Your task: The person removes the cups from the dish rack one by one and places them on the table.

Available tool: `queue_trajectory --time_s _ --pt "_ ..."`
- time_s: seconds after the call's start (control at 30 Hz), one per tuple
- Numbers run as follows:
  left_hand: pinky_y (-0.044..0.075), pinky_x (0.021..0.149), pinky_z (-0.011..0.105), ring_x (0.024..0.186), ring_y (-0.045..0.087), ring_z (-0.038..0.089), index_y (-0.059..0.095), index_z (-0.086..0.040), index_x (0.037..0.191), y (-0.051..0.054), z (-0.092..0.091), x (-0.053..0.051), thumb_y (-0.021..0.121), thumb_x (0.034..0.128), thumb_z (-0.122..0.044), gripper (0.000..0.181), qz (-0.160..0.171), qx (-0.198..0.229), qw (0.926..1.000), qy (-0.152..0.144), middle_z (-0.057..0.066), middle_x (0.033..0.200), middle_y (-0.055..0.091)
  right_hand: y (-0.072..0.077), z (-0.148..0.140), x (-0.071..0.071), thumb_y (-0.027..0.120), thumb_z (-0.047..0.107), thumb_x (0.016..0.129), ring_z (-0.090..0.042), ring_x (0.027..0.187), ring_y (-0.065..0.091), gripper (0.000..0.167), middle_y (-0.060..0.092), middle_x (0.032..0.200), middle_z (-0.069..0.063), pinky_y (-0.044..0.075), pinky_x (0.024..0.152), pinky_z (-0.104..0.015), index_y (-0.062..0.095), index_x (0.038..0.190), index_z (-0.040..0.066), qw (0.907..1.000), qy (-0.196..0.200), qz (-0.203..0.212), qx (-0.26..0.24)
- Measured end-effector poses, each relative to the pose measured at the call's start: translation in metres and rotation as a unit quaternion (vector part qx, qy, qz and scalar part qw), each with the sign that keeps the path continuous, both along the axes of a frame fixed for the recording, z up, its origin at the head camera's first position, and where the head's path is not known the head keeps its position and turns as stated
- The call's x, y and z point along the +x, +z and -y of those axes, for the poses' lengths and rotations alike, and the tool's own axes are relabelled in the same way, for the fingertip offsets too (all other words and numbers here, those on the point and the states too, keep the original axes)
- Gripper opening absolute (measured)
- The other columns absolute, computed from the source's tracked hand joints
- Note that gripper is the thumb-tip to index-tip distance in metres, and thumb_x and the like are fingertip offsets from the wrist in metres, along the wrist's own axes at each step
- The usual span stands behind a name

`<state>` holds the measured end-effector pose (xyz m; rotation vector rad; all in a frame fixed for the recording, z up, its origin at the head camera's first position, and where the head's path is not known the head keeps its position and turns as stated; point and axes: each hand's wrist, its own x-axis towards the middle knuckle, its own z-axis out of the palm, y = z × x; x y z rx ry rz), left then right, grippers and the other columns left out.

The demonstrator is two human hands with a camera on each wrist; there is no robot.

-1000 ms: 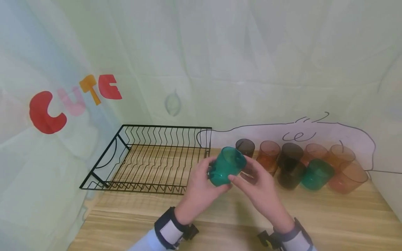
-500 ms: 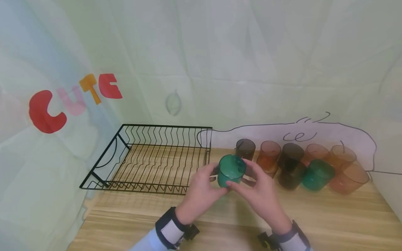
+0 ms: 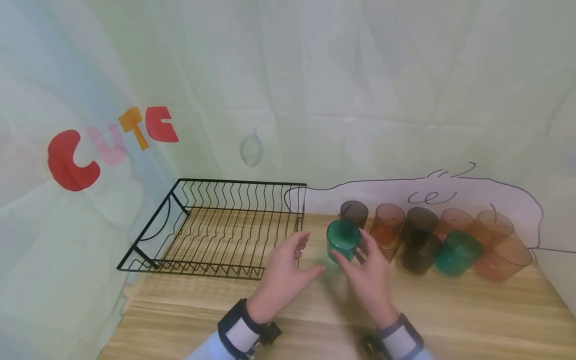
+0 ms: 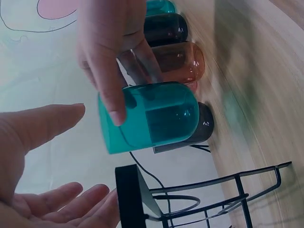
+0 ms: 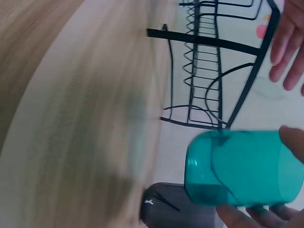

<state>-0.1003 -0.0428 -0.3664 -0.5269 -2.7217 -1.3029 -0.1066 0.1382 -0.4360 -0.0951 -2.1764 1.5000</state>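
A translucent teal cup (image 3: 343,241) is gripped by my right hand (image 3: 371,275), thumb on the near side and fingers on the far right side. In the right wrist view the teal cup (image 5: 242,166) is held above the wooden table. My left hand (image 3: 283,280) is apart from the cup, to its left, with thumb and fingers spread around nothing; the left wrist view shows the gap between the left thumb (image 4: 52,121) and the cup. Just behind the held cup stands a dark grey cup (image 3: 354,212).
A black wire dish rack (image 3: 225,210) stands left on the wooden table (image 3: 315,320). To the right are several cups in two rows, among them an orange-brown cup (image 3: 388,225), a dark cup (image 3: 420,250) and another teal cup (image 3: 459,253). A fabric backdrop (image 3: 315,100) hangs behind.
Both hands held the teal cup before and turned it from tilted to more upright. Now my left hand has let go, and my right hand has moved the cup slightly right.
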Motion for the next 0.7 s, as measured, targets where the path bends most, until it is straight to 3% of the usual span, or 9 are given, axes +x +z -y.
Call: queue_trajectory --time_s 0.3,0.47,0.7 --pt "0.051 0.093 0.029 0.115 0.057 0.020 0.045 -0.015 0.135 0.000 0.005 0.002 0.079 0.0721 -0.035 0.074 -0.017 -0.014 0.9997 0.012 0.002 0.135 0.052 -0.015 0.008 -0.011 0.078 0.034 0.075 -0.030 0.118 0.055 0.078 0.052 0.134 -0.012 0.051 0.092 -0.046 0.040 0.138 0.010 0.9977 -0.043 0.018 0.049" --pt "0.053 0.090 0.031 0.108 0.060 0.017 0.047 -0.017 0.134 -0.001 0.008 0.003 0.079 0.0709 -0.036 0.073 -0.023 -0.009 0.9996 0.017 0.000 0.134 0.054 -0.020 0.011 -0.016 0.075 0.037 0.077 -0.029 0.120 0.053 0.078 0.052 0.134 -0.013 0.048 0.096 -0.049 0.038 0.139 0.009 0.9951 -0.042 0.041 0.079" --pt "0.053 0.089 0.035 0.109 0.060 0.024 0.049 -0.016 0.131 -0.001 0.012 0.004 0.078 0.0729 -0.037 0.068 -0.018 -0.010 0.9998 0.005 0.004 0.131 0.055 -0.028 0.014 -0.021 0.073 0.035 0.080 -0.031 0.124 0.049 0.079 0.048 0.138 -0.016 0.044 0.099 -0.051 0.032 0.142 0.008 0.9933 -0.048 0.059 0.087"
